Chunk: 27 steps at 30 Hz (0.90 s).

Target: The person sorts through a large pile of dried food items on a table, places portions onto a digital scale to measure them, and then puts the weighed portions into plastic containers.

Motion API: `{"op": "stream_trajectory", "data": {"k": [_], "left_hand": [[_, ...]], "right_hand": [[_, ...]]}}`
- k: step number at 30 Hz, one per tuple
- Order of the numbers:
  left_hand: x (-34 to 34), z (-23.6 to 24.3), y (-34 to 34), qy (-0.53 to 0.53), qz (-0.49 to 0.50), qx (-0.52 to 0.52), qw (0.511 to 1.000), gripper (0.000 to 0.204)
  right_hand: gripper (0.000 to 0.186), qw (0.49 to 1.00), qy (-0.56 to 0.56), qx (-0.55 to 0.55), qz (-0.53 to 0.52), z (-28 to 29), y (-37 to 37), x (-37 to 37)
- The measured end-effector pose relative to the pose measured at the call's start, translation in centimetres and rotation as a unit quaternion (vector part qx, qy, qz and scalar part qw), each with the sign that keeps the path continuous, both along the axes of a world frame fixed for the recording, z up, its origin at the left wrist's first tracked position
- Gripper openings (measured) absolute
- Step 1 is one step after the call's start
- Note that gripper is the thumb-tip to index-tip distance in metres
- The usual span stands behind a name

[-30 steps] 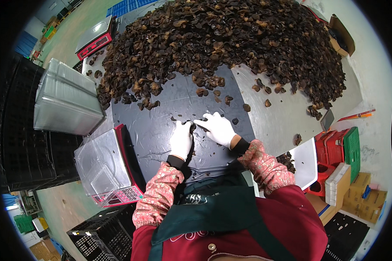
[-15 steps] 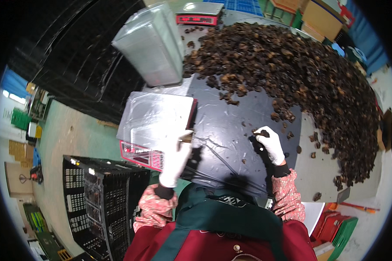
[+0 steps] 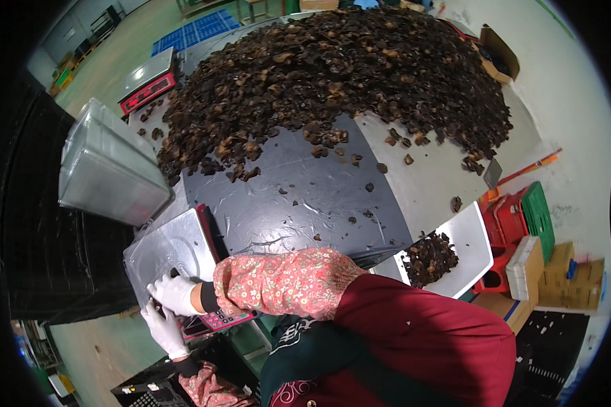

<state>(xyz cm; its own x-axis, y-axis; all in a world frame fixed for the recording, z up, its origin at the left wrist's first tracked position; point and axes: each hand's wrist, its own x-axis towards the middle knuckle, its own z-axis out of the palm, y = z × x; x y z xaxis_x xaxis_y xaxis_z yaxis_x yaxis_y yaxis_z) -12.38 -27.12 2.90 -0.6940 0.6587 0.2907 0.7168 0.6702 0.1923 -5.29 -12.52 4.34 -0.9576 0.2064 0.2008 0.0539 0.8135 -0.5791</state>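
Boxes of clear plastic point(image 3: 108, 169) stand nested in a stack at the far left. Just below them, a thin clear tray point(image 3: 142, 251) lies over the scale point(image 3: 217, 320). The left hand point(image 3: 164, 332), gloved in white, reaches up to the tray's near left side with its fingers close together; whether they pinch anything, I cannot tell. The right hand point(image 3: 175, 296) has just crossed from the dark sheet and now joins the left at the tray, fingers bent. Its hold is hidden too, though a small dark piece point(image 3: 174, 273) shows right beside its knuckles. That change suggests the handling has moved from the loose bits on the sheet to the tray on the scale. Farther right, the dark sheet point(image 3: 285, 176) bears scattered bits, and the right sleeve point(image 3: 285, 278) stretches across its near edge where the hand no longer works. Behind it spreads the big pile of dark mushrooms point(image 3: 332, 74). At the right, a white tub point(image 3: 478, 251) holds more of the same, apart from both hands.
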Motion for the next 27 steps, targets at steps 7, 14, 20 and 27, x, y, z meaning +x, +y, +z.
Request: {"op": "stream_trajectory", "data": {"k": [7,14,20,27], "left_hand": [[-0.9,1.4,-4.9,-0.018,0.086,-0.081,0.993,0.033],[9.8,2.9,7.1,-0.138,-0.094,0.14,0.976,0.023],[19.6,-1.6,21.8,-0.242,-0.34,0.065,0.906,0.019],[20.8,-7.9,37.6,-0.242,-0.305,0.081,0.918,0.037]], "right_hand": [[0.034,0.984,0.139,-0.101,0.039,5.0,4.2,7.7],[0.02,0.856,-0.055,0.273,-0.435,-5.4,25.7,34.7],[0.016,0.835,-0.05,0.115,-0.536,-11.1,28.6,44.6],[0.028,0.858,0.112,-0.107,-0.49,-11.0,31.5,38.9]]}}
